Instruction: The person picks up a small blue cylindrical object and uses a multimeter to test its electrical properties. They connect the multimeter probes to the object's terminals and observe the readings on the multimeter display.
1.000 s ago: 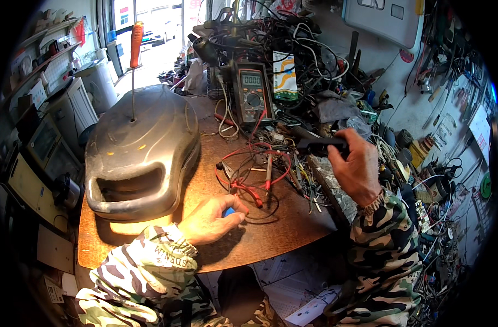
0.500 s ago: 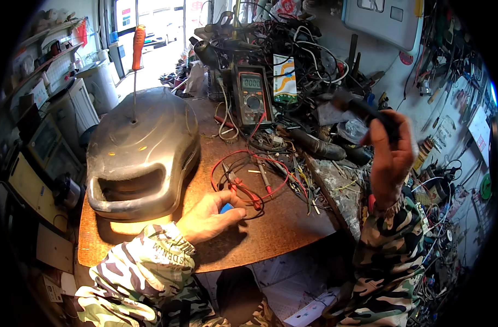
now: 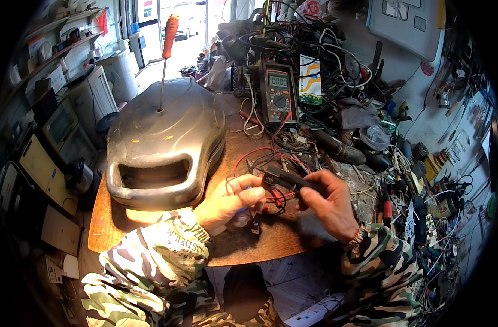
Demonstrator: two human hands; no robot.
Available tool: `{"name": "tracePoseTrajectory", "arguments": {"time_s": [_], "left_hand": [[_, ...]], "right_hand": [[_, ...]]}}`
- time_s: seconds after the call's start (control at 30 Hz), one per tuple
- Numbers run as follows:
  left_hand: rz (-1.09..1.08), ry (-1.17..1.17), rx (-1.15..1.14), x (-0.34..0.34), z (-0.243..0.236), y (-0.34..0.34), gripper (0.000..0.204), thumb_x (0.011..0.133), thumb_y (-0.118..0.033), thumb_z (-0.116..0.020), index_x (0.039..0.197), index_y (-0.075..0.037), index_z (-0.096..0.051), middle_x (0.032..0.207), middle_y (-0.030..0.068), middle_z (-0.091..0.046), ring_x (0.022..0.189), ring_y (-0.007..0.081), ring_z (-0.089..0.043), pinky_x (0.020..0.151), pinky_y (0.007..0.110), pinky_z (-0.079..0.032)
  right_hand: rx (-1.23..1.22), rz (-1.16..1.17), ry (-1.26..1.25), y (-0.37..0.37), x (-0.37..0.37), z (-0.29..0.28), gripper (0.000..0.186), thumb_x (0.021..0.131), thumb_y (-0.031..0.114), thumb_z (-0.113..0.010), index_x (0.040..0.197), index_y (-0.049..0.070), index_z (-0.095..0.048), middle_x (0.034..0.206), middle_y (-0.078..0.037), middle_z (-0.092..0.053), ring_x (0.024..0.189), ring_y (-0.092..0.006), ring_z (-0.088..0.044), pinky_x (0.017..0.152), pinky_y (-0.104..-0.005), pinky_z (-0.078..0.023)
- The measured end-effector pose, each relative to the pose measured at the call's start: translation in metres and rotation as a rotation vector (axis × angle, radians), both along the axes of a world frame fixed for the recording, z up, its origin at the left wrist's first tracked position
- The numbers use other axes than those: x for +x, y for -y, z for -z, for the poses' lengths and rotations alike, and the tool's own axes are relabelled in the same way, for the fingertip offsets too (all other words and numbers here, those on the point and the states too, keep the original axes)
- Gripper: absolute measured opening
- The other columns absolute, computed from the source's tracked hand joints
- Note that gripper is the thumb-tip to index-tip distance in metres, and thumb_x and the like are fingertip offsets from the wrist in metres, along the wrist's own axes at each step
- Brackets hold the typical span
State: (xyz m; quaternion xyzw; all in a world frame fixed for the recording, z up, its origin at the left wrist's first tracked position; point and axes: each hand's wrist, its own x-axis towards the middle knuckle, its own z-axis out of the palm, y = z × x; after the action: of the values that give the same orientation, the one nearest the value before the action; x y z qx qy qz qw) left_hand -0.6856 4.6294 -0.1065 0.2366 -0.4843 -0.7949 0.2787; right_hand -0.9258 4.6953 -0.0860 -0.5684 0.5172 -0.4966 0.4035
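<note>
My right hand (image 3: 331,201) grips a black, elongated object (image 3: 284,179) with a blocky end; its kind is unclear. That end points left and sits close to the fingertips of my left hand (image 3: 232,201). The left fingers are pinched round a small blue thing (image 3: 241,210), mostly hidden by them. Just below hangs or lies a small dark piece (image 3: 255,226). Left of my hands, a black plastic case (image 3: 167,128) with a moulded handle rests on the wooden table (image 3: 271,242). A screwdriver (image 3: 171,35) with an orange handle stands upright in a hole in its top.
Behind my hands are a digital multimeter (image 3: 280,95) and its red and black test leads (image 3: 260,155). Tangled cables (image 3: 292,38) pile up at the back. Loose parts and tools (image 3: 336,147) crowd the right side, below a grey-white wall box (image 3: 407,27).
My right hand has come down and left, bringing the black object to my left hand. The left hand has lifted slightly with the blue thing. The whole view has shifted a little.
</note>
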Motion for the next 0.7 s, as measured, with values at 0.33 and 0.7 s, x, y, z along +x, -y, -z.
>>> {"name": "tracePoseTrajectory", "arguments": {"time_s": [0.33,0.7], "left_hand": [[-0.019,-0.048,-0.009,-0.014,0.013,0.000,0.042,0.100,-0.043,-0.055,0.125,-0.008,-0.056,0.102,0.0044,-0.067,0.079,0.0092,-0.063,0.063,0.022,-0.051],[-0.211,-0.370,0.220,-0.019,0.014,-0.010,0.048,0.103,-0.052,-0.042,0.109,-0.007,-0.056,0.104,0.0118,-0.063,0.093,0.0244,-0.066,0.075,0.036,-0.057]], "right_hand": [[0.195,-0.270,0.268,-0.011,0.019,0.017,0.020,0.098,0.012,-0.060,0.110,-0.004,-0.060,0.090,-0.006,-0.068,0.073,-0.0092,-0.065,0.062,-0.0227,-0.052],[0.031,-0.158,-0.017,0.002,0.055,0.036,0.033,0.089,0.021,-0.076,0.102,0.000,-0.055,0.080,-0.002,-0.062,0.065,-0.0082,-0.061,0.056,-0.0236,-0.049]]}}
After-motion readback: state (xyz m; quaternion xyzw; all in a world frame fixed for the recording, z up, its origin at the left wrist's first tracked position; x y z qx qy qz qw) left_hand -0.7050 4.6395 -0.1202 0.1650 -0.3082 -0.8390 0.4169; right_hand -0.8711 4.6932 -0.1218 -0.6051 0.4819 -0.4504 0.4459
